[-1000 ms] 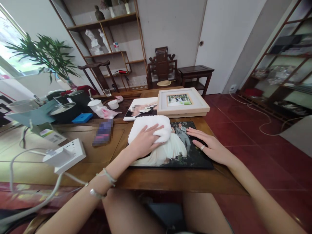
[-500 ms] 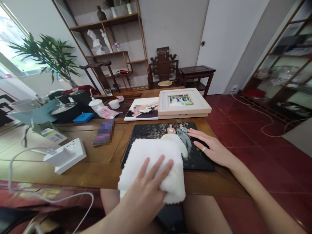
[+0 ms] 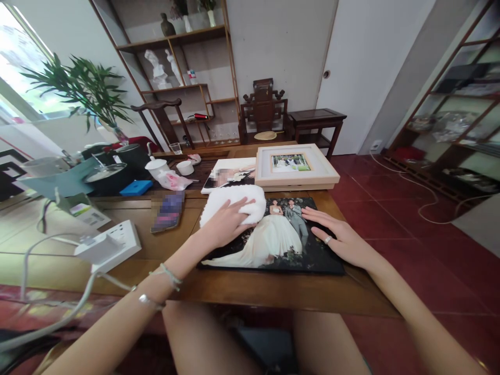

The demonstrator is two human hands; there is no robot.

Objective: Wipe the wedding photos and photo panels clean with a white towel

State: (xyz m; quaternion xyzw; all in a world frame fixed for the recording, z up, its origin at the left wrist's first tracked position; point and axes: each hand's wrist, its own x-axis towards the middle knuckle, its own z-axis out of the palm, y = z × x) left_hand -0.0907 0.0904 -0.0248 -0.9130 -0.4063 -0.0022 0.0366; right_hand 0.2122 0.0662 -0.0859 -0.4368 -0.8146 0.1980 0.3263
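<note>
A dark photo panel [image 3: 250, 255] with a couple in wedding clothes lies face up on the wooden table in front of me. My left hand [image 3: 230, 221] presses a fluffy white cloth [image 3: 222, 200] onto its far left corner. The cloth is bunched up under and between the fingers, and it hides that part of the picture. On the panel's right side rests my right hand [image 3: 338, 237], its fingers stretched out and flat. A ring shows on one finger, and nothing is in this hand.
Behind the panel lie a white-edged photo panel [image 3: 213, 182] and a pale wooden frame [image 3: 328, 174]. To the left are a phone [image 3: 167, 211], a white power strip [image 3: 127, 242] with cables, a blue box [image 3: 136, 187] and a white teapot [image 3: 156, 166]. The wooden table's front edge [image 3: 250, 291] is near my legs.
My left hand has moved the white cloth away from me, from the panel's near edge to its far left corner, uncovering the dress. My right hand has stayed in place.
</note>
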